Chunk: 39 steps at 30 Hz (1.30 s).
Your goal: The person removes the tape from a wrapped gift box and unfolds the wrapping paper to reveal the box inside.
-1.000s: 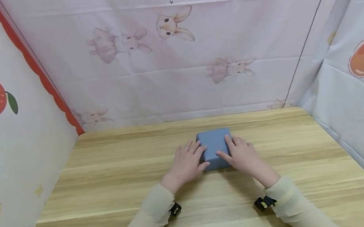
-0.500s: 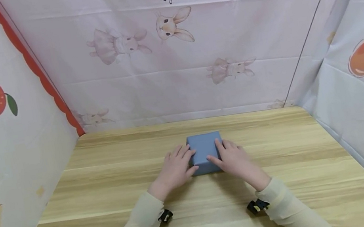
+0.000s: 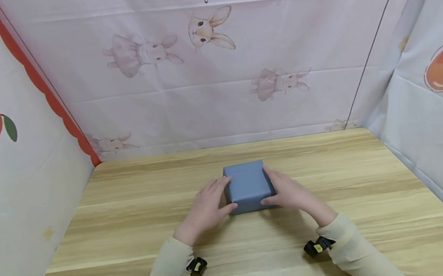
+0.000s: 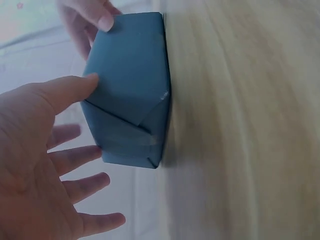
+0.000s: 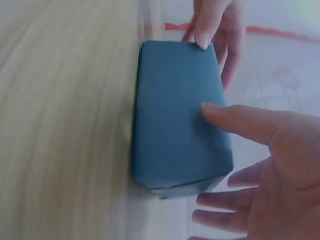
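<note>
A box wrapped in blue paper (image 3: 247, 182) lies flat on the wooden table, between the two hands. At its left end is my left hand (image 3: 207, 207), fingers spread and fairly straight, the thumb tip at the near edge. The left wrist view shows the folded, taped paper flap on the left end of the box (image 4: 129, 75), with the fingers (image 4: 82, 187) spread beside it. My right hand (image 3: 291, 191) is at the opposite end. In the right wrist view, its thumb overlaps the near face of the box (image 5: 172, 110) while the extended fingers (image 5: 225, 200) lie beside the right end.
Wooden tabletop (image 3: 145, 180) surrounds the box. A pink cloth wall with rabbit prints (image 3: 182, 115) stands along the far edge. Fruit-printed cloths (image 3: 15, 192) hang on the left and right. Each sleeve cuff carries a small black wrist camera (image 3: 319, 246).
The box and both hands have shifted left across the table. In the last half second, fingers and thumbs have come off the box's top, and the thumbs have lowered to its near side.
</note>
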Motion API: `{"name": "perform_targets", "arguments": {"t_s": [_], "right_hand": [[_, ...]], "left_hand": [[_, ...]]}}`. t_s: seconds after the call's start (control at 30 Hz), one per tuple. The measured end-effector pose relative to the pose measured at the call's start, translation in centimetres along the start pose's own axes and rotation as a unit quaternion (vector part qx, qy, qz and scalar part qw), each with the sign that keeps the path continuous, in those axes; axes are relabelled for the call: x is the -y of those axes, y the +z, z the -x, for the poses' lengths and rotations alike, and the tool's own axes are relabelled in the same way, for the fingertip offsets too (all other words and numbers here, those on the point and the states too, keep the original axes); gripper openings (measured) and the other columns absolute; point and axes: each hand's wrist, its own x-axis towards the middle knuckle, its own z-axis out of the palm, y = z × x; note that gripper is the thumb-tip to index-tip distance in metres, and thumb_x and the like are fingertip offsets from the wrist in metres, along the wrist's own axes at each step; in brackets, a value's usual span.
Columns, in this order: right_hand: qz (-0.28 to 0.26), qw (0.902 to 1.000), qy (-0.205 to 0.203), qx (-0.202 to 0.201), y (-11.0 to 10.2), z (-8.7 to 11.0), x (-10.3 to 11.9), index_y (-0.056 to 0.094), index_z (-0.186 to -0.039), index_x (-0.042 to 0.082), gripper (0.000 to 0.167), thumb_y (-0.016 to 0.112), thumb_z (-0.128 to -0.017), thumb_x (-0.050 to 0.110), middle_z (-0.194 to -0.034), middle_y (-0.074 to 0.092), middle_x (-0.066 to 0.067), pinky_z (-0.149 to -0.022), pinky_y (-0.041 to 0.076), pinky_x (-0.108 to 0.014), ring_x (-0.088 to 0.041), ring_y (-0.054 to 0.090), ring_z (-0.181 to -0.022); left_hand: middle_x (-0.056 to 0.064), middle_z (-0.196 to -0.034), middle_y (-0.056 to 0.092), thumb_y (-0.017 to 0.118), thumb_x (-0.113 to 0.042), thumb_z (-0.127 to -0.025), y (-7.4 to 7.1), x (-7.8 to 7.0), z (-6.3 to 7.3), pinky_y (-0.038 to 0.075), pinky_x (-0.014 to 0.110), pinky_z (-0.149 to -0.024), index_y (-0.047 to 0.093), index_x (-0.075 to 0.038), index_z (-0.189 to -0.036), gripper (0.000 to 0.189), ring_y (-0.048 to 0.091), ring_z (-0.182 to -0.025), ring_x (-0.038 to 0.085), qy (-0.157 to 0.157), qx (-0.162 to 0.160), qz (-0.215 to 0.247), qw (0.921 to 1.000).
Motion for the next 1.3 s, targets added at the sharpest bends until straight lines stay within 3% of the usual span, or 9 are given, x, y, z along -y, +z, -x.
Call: {"name": "perform_targets", "arguments": {"t_s": [0.17, 0.3, 0.5, 0.77, 0.93, 1.13, 1.3], "right_hand": [[-0.107, 0.9938, -0.020, 0.026, -0.2, -0.5, -2.0, 0.005, -0.155, -0.002, 0.109, 0.080, -0.080, 0.025, -0.156, 0.027, -0.027, -0.116, 0.026, -0.058, -0.042, 0.027, -0.145], [-0.134, 0.9893, 0.001, 0.058, -0.6, -0.4, -2.8, 0.008, -0.155, -0.001, 0.107, 0.080, -0.080, 0.027, -0.155, 0.030, -0.026, -0.116, 0.024, -0.059, -0.042, 0.028, -0.145], [-0.165, 0.9827, 0.000, 0.083, -1.2, -0.4, -3.6, 0.022, -0.153, -0.002, 0.090, 0.076, -0.084, 0.021, -0.155, 0.032, -0.025, -0.117, 0.024, -0.057, -0.041, 0.030, -0.144], [-0.200, 0.9745, 0.002, 0.102, -1.4, -0.3, -4.2, 0.024, -0.152, -0.003, 0.083, 0.070, -0.090, 0.026, -0.155, 0.033, -0.023, -0.117, 0.028, -0.053, -0.040, 0.032, -0.144], [-0.230, 0.9686, 0.016, 0.093, -1.8, -0.1, -4.2, 0.029, -0.151, -0.001, 0.079, 0.067, -0.092, 0.034, -0.153, 0.039, -0.021, -0.114, 0.033, -0.051, -0.037, 0.038, -0.141], [-0.267, 0.9614, 0.037, 0.057, -2.3, 0.0, -3.9, 0.037, -0.148, 0.000, 0.073, 0.061, -0.094, 0.043, -0.146, 0.047, -0.021, -0.111, 0.039, -0.051, -0.036, 0.046, -0.135], [-0.299, 0.9526, 0.056, 0.017, -2.6, -0.2, -3.4, 0.044, -0.141, 0.000, 0.065, 0.055, -0.097, 0.046, -0.137, 0.053, -0.023, -0.107, 0.045, -0.046, -0.035, 0.055, -0.126]], "left_hand": [[0.013, -0.161, 0.025, 0.071, -0.043, -0.087, 0.3, 0.5, -0.3, 0.026, 0.046, -0.119, 0.012, -0.014, -0.158, 0.097, 0.028, -0.147, 0.030, -0.026, 0.005, 0.104, 0.9942], [0.014, -0.162, 0.019, 0.073, -0.042, -0.086, 0.7, 0.8, -0.4, 0.024, 0.046, -0.120, 0.006, -0.013, -0.158, 0.102, 0.024, -0.149, 0.029, -0.047, 0.031, 0.170, 0.9838], [0.015, -0.162, 0.019, 0.072, -0.037, -0.088, 1.1, 1.0, -0.4, 0.027, 0.048, -0.119, 0.008, -0.012, -0.158, 0.098, 0.025, -0.148, 0.031, -0.071, 0.066, 0.219, 0.9710], [0.013, -0.161, 0.022, 0.068, -0.032, -0.092, 0.9, 1.1, -0.3, 0.026, 0.049, -0.119, 0.013, -0.013, -0.157, 0.088, 0.028, -0.147, 0.033, -0.067, 0.069, 0.274, 0.9569], [0.016, -0.157, 0.033, 0.065, -0.035, -0.094, 0.7, 1.2, -0.3, 0.032, 0.050, -0.116, 0.023, -0.010, -0.155, 0.078, 0.038, -0.142, 0.035, -0.068, 0.047, 0.318, 0.9444], [0.013, -0.153, 0.040, 0.067, -0.042, -0.091, 0.3, 0.9, -0.3, 0.033, 0.050, -0.115, 0.028, -0.016, -0.154, 0.079, 0.039, -0.142, 0.031, -0.073, 0.027, 0.347, 0.9347], [0.013, -0.153, 0.040, 0.074, -0.037, -0.086, 0.3, 0.5, -0.4, 0.031, 0.053, -0.116, 0.026, -0.018, -0.155, 0.087, 0.036, -0.144, 0.033, -0.062, 0.014, 0.331, 0.9413]]}}
